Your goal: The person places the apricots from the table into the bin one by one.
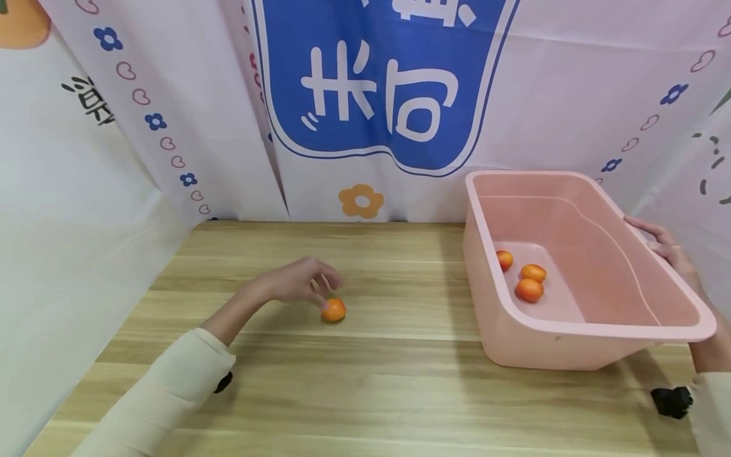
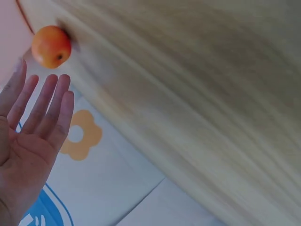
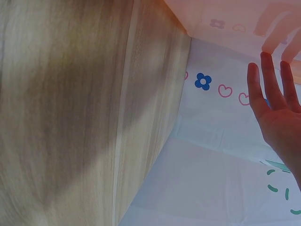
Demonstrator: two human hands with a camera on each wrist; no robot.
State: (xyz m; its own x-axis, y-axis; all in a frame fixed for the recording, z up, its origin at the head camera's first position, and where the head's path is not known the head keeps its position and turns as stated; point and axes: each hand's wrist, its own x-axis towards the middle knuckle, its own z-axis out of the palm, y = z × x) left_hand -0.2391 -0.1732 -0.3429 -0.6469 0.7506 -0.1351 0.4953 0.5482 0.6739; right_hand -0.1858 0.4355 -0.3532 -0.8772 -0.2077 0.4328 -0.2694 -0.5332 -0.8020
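On the wooden table, a small round orange-red fruit (image 1: 334, 310) lies just under the fingertips of my left hand (image 1: 297, 279). In the left wrist view the fingers of that hand are extended, with a gap between them and the fruit (image 2: 51, 47). A large pink plastic tub (image 1: 571, 328) stands to the right, with three similar fruits (image 1: 530, 290) on its floor. My right hand (image 1: 674, 254) is at the tub's right side. The right wrist view shows its fairly straight fingers (image 3: 270, 84) touching the outer wall; the thumb is out of sight there.
A printed cloth (image 1: 365, 127) with a blue sign and flowers hangs behind the table (image 1: 377, 393). White cloth (image 1: 74, 190) rises along the left side, and more cloth stands close beside the tub on the right.
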